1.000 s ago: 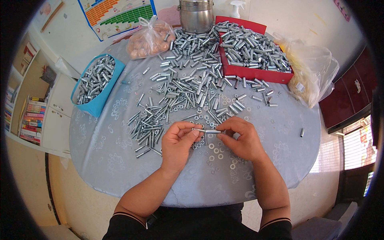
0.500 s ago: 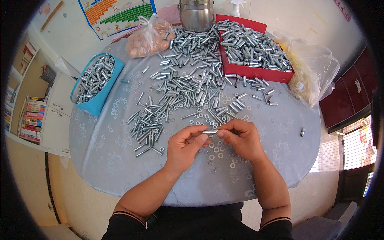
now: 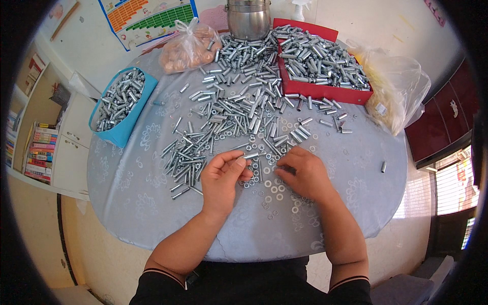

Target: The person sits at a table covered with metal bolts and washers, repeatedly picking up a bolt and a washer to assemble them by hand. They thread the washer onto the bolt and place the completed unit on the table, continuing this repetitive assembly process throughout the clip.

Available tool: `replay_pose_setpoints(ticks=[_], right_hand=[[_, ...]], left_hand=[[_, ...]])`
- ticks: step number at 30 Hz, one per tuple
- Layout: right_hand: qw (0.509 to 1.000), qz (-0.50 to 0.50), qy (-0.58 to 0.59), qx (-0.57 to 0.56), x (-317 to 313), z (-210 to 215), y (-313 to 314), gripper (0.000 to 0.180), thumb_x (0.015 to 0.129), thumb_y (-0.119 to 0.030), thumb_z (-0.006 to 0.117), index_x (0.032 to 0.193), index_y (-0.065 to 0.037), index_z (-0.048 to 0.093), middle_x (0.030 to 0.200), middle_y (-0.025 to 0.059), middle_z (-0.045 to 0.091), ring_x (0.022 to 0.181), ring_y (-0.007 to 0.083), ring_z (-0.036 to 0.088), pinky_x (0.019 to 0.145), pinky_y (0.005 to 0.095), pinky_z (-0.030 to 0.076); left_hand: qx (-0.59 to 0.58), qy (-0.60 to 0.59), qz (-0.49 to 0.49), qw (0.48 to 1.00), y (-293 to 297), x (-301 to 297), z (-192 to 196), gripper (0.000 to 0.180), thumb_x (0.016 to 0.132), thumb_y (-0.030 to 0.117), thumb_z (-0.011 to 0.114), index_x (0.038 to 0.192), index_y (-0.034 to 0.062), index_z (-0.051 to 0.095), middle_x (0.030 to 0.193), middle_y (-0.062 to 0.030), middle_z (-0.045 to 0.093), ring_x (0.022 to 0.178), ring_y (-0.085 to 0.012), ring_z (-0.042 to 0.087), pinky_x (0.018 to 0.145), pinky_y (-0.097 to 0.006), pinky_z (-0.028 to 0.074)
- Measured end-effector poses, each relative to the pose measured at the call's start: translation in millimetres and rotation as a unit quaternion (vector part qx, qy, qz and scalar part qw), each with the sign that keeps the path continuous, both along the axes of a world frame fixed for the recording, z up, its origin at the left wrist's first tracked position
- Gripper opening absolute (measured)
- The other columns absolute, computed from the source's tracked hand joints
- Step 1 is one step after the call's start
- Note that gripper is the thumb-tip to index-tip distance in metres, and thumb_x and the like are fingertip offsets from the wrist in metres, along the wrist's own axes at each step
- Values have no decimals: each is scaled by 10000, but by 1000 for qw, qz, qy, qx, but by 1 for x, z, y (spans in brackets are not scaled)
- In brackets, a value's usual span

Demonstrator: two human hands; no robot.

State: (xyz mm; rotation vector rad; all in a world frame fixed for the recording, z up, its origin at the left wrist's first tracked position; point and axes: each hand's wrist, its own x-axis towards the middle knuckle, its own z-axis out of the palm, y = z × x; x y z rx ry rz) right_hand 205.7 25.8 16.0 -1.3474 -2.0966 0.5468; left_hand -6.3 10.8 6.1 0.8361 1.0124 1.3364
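Observation:
Between the thumb and fingers of my left hand (image 3: 222, 178) is a short silver metal sleeve (image 3: 250, 156), held nearly level with its free end toward the right. My right hand (image 3: 305, 175) hovers low over scattered flat washers (image 3: 279, 189), its thumb and forefinger bent and apart, with nothing visible between them. Nuts (image 3: 252, 181) lie on the cloth between the two hands. A heap of long bolts (image 3: 185, 161) spreads beyond my left hand, and more metal sleeves (image 3: 301, 133) lie beyond the right one.
A blue box (image 3: 119, 133) of metal anchors stands at the left, a red box (image 3: 325, 92) of them at the back right. Around them are a knotted bag of round brown items (image 3: 188, 51), a steel pot (image 3: 249, 20) and a clear plastic bag (image 3: 399, 94). Grey cloth (image 3: 152, 213) covers the round-edged table.
My hands have parted. The left moved slightly left and up with the metal sleeve; the right let go of it and shifted slightly up toward the washers.

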Motion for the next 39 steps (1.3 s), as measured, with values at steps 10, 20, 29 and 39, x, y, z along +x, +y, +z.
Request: replay_pose_setpoints(ticks=[10,20,29,39], right_hand=[[999,-10,13,-30,-4,-1,-1,124,766,-115,704,870,-62,663,826,90,614,780,271,628,694,367,502],[910,-71,371,-168,-9,0,-2,84,856,-41,675,912,2,630,857,21,667,718,73,581,663,233,483],[928,-24,336,-161,-8,-1,-5,81,834,-3,682,901,-2,636,965,42,667,782,61,577,701,230,485],[895,-15,380,-235,-7,0,-5,180,816,-6,714,983,-2,648,838,1,644,740,62,574,660,216,475]], left_hand=[[-7,-6,-19,1000,-1,1,-5,206,899,79,621,1086,-7,615,907,-120,688,695,-150,650,655,-274,544],[-12,-10,-64,998,-4,4,-5,193,898,63,629,1076,-12,617,912,-111,693,710,-144,659,646,-270,544],[-7,-11,-65,998,-5,6,-6,182,903,51,622,1072,-14,618,916,-110,692,711,-140,658,649,-266,549],[-10,-10,-95,995,-6,6,-5,180,904,45,615,1074,-17,616,924,-111,691,723,-149,659,658,-275,556]])
